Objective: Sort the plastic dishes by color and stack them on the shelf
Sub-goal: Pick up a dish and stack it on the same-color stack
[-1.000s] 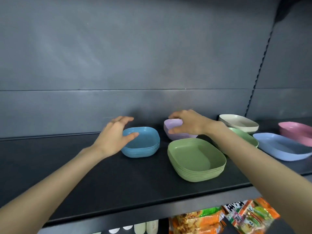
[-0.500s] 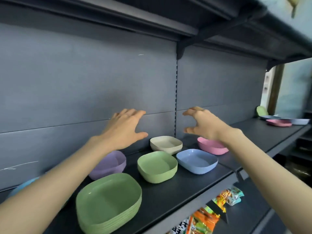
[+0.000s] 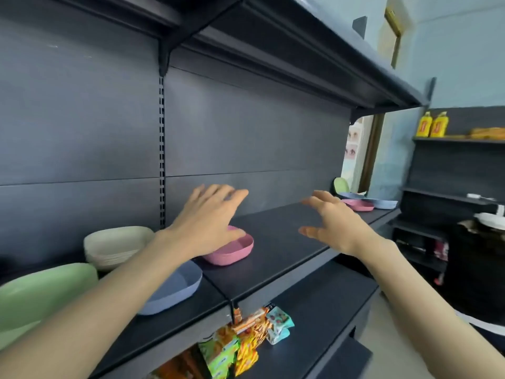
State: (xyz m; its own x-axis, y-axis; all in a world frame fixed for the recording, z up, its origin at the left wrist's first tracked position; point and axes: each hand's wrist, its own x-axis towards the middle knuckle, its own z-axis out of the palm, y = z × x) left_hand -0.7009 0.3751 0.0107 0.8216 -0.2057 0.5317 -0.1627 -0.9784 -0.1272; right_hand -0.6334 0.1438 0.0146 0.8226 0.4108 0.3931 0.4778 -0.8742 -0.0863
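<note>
On the dark shelf [image 3: 284,242] stand a cream bowl stack [image 3: 114,246], a green bowl [image 3: 41,294] at the left edge, a blue bowl [image 3: 175,288] partly under my left forearm, and a pink bowl [image 3: 232,251]. My left hand [image 3: 207,222] hovers over the pink bowl with fingers spread, holding nothing. My right hand [image 3: 333,222] is raised above the bare shelf further right, fingers apart and empty. At the shelf's far end lie a pink dish [image 3: 359,205], a blue dish [image 3: 382,204] and a green dish [image 3: 341,184] leaning upright.
An upper shelf [image 3: 300,58] overhangs the work area. Snack packets [image 3: 240,340] hang on the lower shelf below. To the right stands another dark rack with yellow bottles [image 3: 434,124] and a white plate [image 3: 492,220].
The view has swung right along the shelf. My right hand left the purple bowl, and both hands moved right, open, toward the far dishes. The plate stacks and purple bowl have dropped out of view.
</note>
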